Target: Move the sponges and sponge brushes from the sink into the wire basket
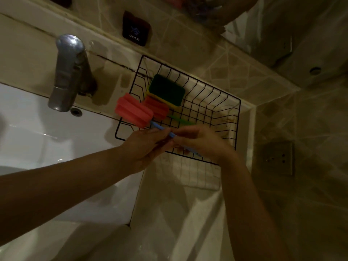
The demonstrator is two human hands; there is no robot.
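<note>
A black wire basket (224, 102) stands on the counter right of the white sink (37, 140). Inside it lie a green and yellow sponge (166, 89) and a sponge brush with a red head (157, 108) and a green handle (180, 120). A second sponge brush with a pink-red head (131, 112) hangs over the basket's left rim; its blue handle (160, 128) runs into both hands. My left hand (145, 146) and my right hand (199, 142) both grip that blue handle over the basket's near edge.
A metal tap (68, 72) rises behind the sink at the left. A dark label reading COLD (135, 29) is on the tiled wall. A wall socket (276, 159) sits at the right. Pale counter lies in front of the basket.
</note>
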